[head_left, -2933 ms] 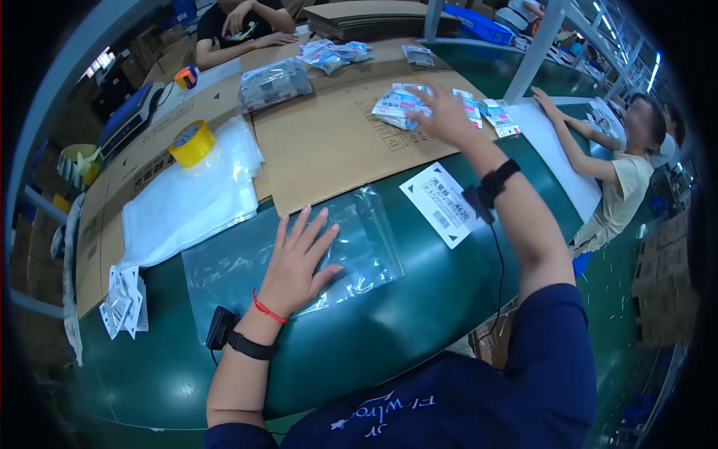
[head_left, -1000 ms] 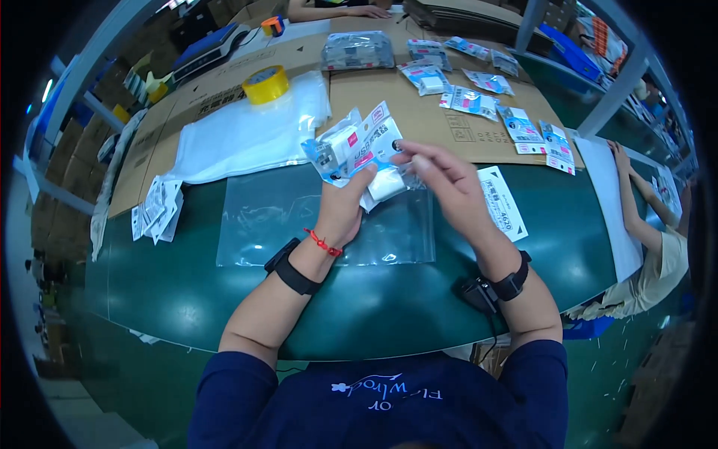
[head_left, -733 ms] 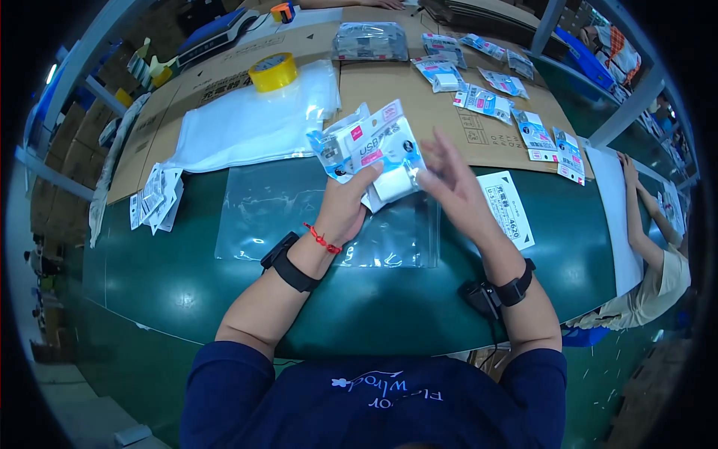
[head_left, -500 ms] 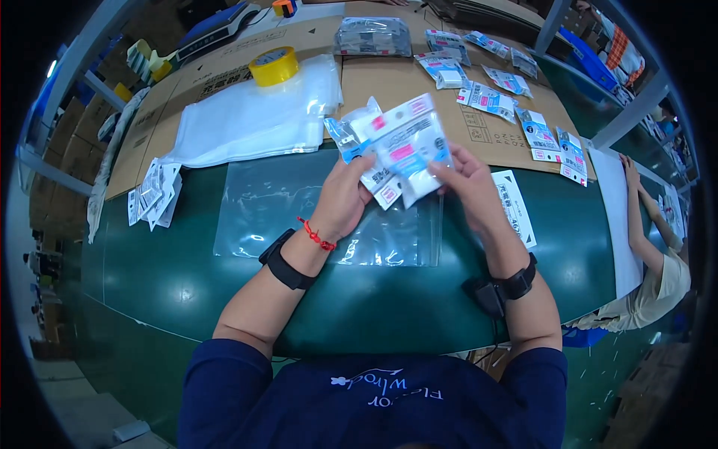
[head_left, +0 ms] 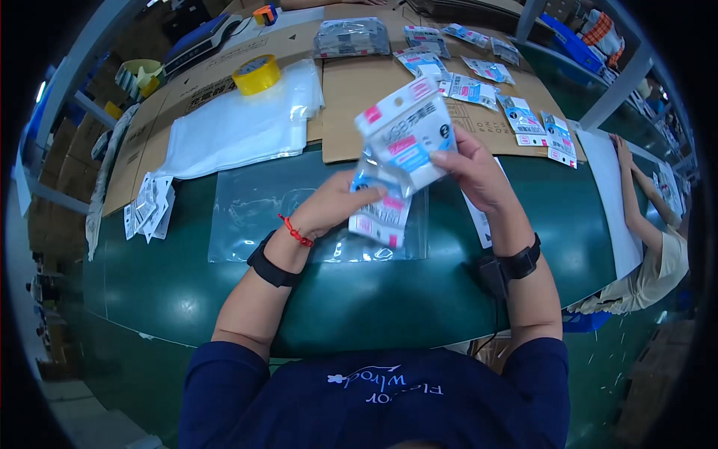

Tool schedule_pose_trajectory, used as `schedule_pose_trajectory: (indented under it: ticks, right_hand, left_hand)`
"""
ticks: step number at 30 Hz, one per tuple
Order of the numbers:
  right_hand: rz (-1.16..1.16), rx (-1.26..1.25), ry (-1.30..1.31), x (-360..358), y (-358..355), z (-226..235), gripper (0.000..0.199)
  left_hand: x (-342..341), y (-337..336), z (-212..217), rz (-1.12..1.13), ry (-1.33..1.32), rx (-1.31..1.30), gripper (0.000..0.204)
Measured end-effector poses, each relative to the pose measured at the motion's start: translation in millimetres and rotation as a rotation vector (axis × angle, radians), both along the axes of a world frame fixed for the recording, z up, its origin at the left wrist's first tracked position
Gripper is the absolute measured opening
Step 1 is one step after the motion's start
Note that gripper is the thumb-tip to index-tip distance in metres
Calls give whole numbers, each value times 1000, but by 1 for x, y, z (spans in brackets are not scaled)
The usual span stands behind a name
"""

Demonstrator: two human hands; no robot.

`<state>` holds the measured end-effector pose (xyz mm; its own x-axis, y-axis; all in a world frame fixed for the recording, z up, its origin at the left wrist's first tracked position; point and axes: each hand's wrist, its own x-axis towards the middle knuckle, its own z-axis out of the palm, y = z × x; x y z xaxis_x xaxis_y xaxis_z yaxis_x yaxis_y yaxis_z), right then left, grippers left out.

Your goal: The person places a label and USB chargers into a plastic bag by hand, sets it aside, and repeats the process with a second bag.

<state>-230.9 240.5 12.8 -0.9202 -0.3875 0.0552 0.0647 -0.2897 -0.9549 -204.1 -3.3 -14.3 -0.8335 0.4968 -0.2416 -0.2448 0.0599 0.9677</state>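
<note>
My right hand (head_left: pixel 479 168) grips a small white, blue and pink plastic packet (head_left: pixel 411 135) by its right edge and holds it up, tilted. A second packet of the same kind (head_left: pixel 379 219), turned with its pink-marked end toward me, is pinched in my left hand (head_left: pixel 333 202). The two packets overlap between my hands, so part of the lower one is hidden. Beneath them a clear plastic bag (head_left: pixel 254 217) lies flat on the green tabletop (head_left: pixel 187 284). Partly behind my right hand is a white printed label card (head_left: pixel 477 217).
Several similar packets (head_left: pixel 471 91) are spread over the cardboard (head_left: pixel 351 112). A bundled pack (head_left: pixel 351 37) sits at the back. Yellow tape (head_left: pixel 256 75) rests on stacked clear bags (head_left: pixel 232 131). White tags (head_left: pixel 149 208) lie at left. Another person's arms (head_left: pixel 632 187) are at right.
My hands have shifted the packets apart: the upper one is raised and turned, the other swung down toward me. The whole view has moved slightly.
</note>
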Motion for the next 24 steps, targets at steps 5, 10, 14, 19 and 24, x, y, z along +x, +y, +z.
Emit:
schedule_pose_trajectory:
  ticks: [5,10,14,19,24]
  right_hand:
    - [411,331,120,-2,10,-2,51]
    - [286,81,-134,-7,4,-13,46]
    - [61,-345,-286,-10,-17,-26,43]
    - [50,-404,-304,10,-38,-24,42]
    - [59,-235,-246,6,-29,-17,42]
  left_hand:
    - [7,2,2,-277,297,-195,40]
    - [0,5,8,96,-147,560,50]
    - [-3,16,1,275,51,807,52]
    - [3,32,-11,408,165,662,51]
    - [0,18,-8,447,101,694,47]
